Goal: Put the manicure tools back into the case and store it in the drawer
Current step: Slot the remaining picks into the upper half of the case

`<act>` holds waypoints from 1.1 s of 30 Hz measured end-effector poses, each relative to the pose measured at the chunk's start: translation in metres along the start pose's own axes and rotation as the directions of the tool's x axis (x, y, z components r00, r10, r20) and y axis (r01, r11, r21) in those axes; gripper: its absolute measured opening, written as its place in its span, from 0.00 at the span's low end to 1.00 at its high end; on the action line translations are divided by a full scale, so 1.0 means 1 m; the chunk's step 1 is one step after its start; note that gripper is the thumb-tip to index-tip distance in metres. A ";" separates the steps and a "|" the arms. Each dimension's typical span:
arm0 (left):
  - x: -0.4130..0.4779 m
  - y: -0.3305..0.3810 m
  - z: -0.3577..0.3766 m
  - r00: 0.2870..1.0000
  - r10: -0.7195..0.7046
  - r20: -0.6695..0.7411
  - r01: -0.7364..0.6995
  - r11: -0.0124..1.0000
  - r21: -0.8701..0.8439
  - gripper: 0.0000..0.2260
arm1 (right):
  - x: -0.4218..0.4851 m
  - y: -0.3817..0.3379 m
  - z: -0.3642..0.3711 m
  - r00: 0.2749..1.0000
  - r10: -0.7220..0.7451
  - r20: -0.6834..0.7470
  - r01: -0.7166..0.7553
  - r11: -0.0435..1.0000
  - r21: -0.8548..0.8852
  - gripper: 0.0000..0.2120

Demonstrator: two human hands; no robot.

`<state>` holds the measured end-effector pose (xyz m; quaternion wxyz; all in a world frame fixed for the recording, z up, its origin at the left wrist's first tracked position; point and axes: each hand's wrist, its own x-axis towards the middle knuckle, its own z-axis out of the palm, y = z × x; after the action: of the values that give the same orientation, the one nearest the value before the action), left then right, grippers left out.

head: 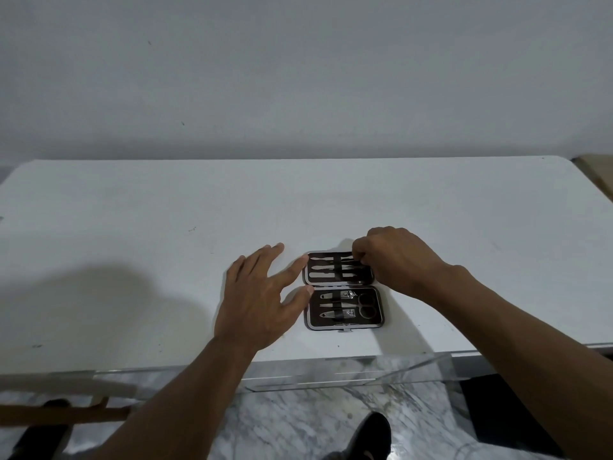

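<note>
Dim, flat grey-blue light. Soft broad shadow on counter [132, 210] left of left hand [262, 293], so the source sits right and behind. Faint glare on floor [403, 448], bottom right. Counter edges bow from the wide-angle lens. Fine detail smeared, mildly soft overall.
</note>
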<state>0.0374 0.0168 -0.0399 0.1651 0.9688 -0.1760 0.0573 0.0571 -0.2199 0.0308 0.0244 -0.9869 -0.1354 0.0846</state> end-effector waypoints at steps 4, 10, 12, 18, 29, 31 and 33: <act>0.000 0.000 0.000 1.000 0.002 0.000 -0.002 1.000 0.013 0.22 | 0.006 -0.006 0.004 1.000 -0.016 -0.018 0.015 1.000 -0.022 0.10; 0.000 -0.001 0.001 1.000 0.002 0.001 -0.002 1.000 0.016 0.22 | 0.010 -0.013 0.004 0.999 -0.037 -0.027 0.037 0.999 -0.019 0.13; 0.000 -0.001 0.001 1.000 0.001 0.000 -0.001 1.000 0.014 0.22 | 0.011 -0.013 0.005 0.999 -0.041 -0.031 0.041 0.999 -0.013 0.13; 0.000 -0.001 0.001 1.000 0.001 -0.004 -0.001 1.000 0.007 0.23 | 0.009 -0.008 0.007 0.999 -0.044 -0.023 0.044 0.999 0.026 0.12; -0.001 0.000 0.000 1.000 -0.006 -0.006 0.006 1.000 0.004 0.23 | 0.010 -0.009 0.010 0.996 -0.077 -0.040 0.079 0.996 0.040 0.11; -0.001 -0.001 0.000 1.000 -0.004 -0.009 0.004 1.000 0.006 0.22 | 0.010 -0.009 0.012 0.996 -0.079 -0.052 0.082 0.995 0.063 0.11; -0.001 -0.001 0.001 1.000 -0.004 -0.009 0.004 1.000 0.003 0.22 | 0.010 -0.009 0.012 0.995 -0.081 -0.063 0.086 0.993 0.076 0.10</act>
<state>0.0372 0.0174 -0.0411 0.1646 0.9690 -0.1735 0.0613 0.0625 -0.2080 0.0181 0.0710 -0.9807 -0.1722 0.0594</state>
